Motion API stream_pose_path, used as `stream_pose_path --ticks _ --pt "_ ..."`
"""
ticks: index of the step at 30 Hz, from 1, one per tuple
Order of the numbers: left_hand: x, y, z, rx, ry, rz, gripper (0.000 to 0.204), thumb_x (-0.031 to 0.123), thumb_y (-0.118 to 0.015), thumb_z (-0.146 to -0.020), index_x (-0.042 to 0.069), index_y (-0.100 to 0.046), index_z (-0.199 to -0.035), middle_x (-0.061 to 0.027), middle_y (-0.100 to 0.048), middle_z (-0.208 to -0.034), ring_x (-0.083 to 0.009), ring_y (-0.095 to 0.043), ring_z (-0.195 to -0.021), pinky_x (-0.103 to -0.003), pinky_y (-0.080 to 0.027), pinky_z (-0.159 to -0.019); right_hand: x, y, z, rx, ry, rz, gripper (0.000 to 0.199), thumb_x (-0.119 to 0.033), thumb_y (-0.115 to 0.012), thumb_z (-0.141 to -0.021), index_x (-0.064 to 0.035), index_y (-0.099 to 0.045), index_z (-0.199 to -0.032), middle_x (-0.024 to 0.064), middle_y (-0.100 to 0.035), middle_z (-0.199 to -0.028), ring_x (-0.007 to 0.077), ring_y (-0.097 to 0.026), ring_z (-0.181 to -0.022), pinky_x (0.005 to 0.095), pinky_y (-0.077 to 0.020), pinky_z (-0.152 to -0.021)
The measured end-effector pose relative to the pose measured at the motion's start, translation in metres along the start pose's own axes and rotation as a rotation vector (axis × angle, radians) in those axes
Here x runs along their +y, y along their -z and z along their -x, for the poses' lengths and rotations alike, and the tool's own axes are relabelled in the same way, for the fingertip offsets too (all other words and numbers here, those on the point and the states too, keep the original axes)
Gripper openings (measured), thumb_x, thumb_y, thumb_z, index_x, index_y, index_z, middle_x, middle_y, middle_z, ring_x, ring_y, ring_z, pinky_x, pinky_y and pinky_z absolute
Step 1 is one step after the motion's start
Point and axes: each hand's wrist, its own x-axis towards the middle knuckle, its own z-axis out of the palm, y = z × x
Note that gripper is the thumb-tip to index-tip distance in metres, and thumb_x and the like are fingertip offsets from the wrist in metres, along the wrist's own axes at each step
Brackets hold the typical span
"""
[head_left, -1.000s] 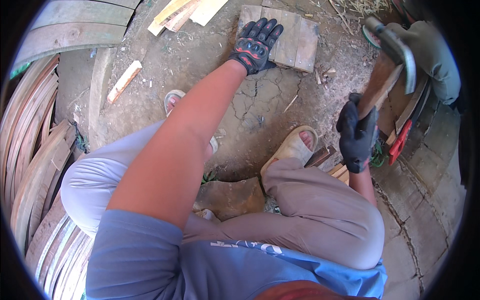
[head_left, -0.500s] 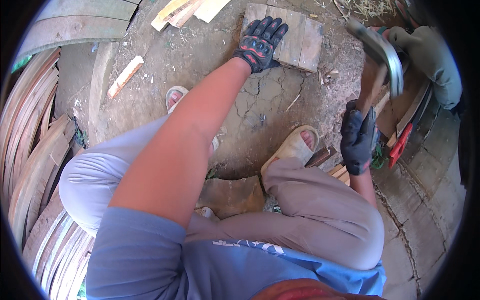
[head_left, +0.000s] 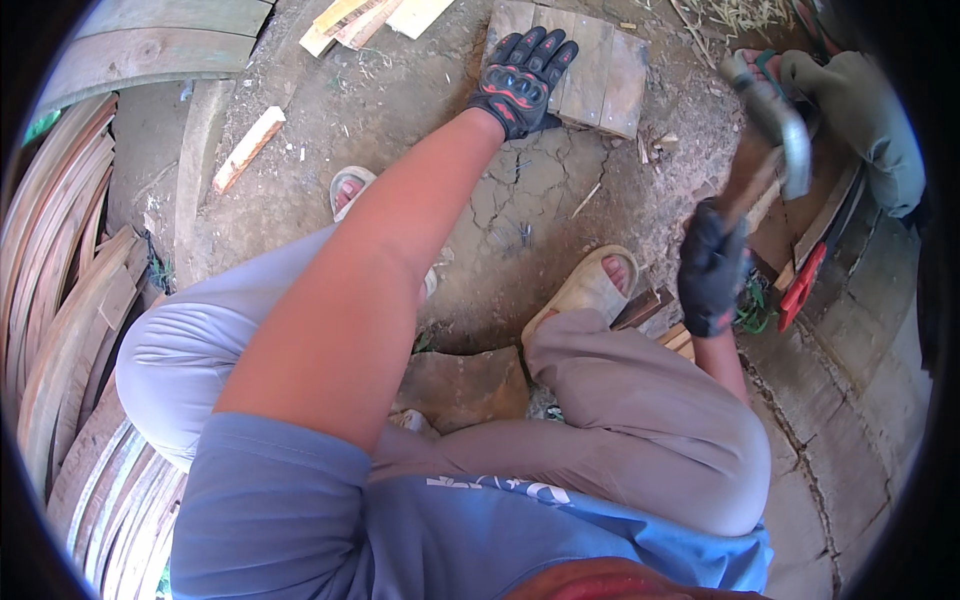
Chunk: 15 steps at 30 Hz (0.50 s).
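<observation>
My left hand [head_left: 522, 82], in a black glove with red trim, lies flat with its fingers stretched over the left part of a wooden panel [head_left: 603, 80] made of several short boards. The panel rests on the cracked dirt ground in front of me. On the right, my gloved right hand [head_left: 710, 268] is wrapped round the wooden handle of a claw hammer [head_left: 795, 150]. Its metal head is raised and smeared by motion, to the right of the panel and apart from it. Small nails [head_left: 525, 235] lie on the dirt between my feet.
Curved wooden strips [head_left: 60, 240] are stacked at the left. Offcuts [head_left: 375, 20] lie at the top, and a loose wood piece [head_left: 248, 150] sits left of my arm. A red-handled saw [head_left: 800, 290] is at the right, near another person's leg [head_left: 860, 130].
The hammer and my right hand have shifted slightly, with the head tilting and blurred. My left hand stays on the wooden panel.
</observation>
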Motion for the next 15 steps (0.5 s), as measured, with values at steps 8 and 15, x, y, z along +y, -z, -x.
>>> stream_pose_path --ticks 8,15 --pt "-0.004 0.002 0.013 0.028 0.013 0.044 0.112 0.062 -0.078 -0.084 0.011 -0.024 -0.168 -0.0154 -0.028 -0.172 -0.0358 -0.027 -0.159 -0.051 -0.020 -0.130 0.051 -0.058 -0.008 -0.355 -0.086 0.350 0.040 -0.041 -0.053 -0.107 -0.0029 -0.060 -0.115 0.0291 -0.070 -0.091 0.0518 -0.067 -0.089 0.0599 -0.0526 -0.079" --pt "0.060 0.001 0.141 0.077 -0.012 0.254 0.064 0.047 -0.078 -0.091 0.010 -0.061 -0.140 -0.0155 -0.060 -0.143 -0.0378 -0.049 -0.142 -0.055 -0.037 -0.121 0.082 -0.084 0.006 -0.258 -0.076 0.220 0.042 -0.043 -0.052 -0.108 -0.0033 -0.061 -0.115 0.0288 -0.070 -0.092 0.0510 -0.068 -0.088 0.0579 -0.0533 -0.079"
